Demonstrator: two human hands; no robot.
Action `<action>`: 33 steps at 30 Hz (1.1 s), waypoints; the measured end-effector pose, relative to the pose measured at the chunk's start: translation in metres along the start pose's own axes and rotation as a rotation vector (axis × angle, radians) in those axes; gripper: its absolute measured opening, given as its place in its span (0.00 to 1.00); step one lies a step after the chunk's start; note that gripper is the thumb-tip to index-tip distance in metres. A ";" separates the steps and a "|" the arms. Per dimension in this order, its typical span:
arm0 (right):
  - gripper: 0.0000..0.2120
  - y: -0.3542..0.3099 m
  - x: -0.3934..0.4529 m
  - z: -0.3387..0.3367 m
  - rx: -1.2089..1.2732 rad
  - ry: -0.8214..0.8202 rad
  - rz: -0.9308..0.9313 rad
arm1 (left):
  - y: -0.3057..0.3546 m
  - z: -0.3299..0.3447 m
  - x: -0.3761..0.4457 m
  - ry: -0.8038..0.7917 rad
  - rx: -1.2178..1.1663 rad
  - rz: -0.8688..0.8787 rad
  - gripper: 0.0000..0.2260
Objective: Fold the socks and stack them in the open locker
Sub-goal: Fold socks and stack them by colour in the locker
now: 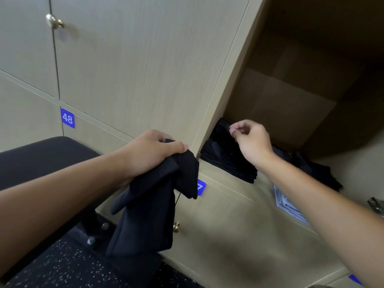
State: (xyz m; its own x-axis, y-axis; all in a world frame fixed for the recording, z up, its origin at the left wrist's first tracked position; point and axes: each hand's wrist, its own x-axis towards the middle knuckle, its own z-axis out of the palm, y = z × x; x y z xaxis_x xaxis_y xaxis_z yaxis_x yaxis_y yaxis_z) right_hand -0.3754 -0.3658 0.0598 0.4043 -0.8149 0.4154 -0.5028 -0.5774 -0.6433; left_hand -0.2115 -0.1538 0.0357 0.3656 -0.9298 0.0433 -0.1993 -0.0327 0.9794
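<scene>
My left hand [153, 151] grips a bunch of dark navy socks [149, 206] that hangs down in front of the closed locker doors. A stack of folded dark socks [224, 156] lies at the left front of the open locker [291, 104]. My right hand [251, 140] hovers just above that stack with its fingers loosely curled, thumb and forefinger close together, holding nothing that I can see. More dark socks [320, 171] lie loose on the locker floor behind my right forearm.
A light blue folded cloth [286, 202] lies on the locker floor near the front edge. Closed wooden locker doors with round knobs [54, 21] fill the left side, one labelled 48 [67, 118]. A black padded bench [41, 161] stands at the lower left over a speckled floor. A door hinge [376, 205] shows at the right edge.
</scene>
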 end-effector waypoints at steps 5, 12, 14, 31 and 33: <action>0.07 -0.023 -0.070 -0.003 0.250 -0.263 0.004 | 0.006 0.005 -0.006 -0.075 0.002 0.046 0.18; 0.10 -0.033 -0.101 -0.010 0.417 -0.535 -0.063 | 0.007 0.012 -0.009 -0.112 -0.009 0.096 0.17; 0.08 -0.029 -0.103 -0.009 0.463 -0.566 -0.067 | 0.006 0.013 -0.010 -0.100 -0.052 0.093 0.16; 0.07 -0.002 -0.097 -0.017 0.369 -0.042 -0.148 | 0.002 0.009 -0.008 0.154 0.084 -0.047 0.27; 0.07 -0.004 -0.098 -0.021 0.331 0.000 -0.201 | 0.006 0.009 -0.012 0.054 0.060 -0.152 0.29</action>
State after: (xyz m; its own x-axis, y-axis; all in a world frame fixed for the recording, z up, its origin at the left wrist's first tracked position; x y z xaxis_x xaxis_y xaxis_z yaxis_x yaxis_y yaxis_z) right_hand -0.4298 -0.2846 0.0350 0.4697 -0.6871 0.5542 -0.1395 -0.6777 -0.7220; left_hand -0.2253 -0.1461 0.0392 0.4435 -0.8915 -0.0924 -0.1915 -0.1950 0.9619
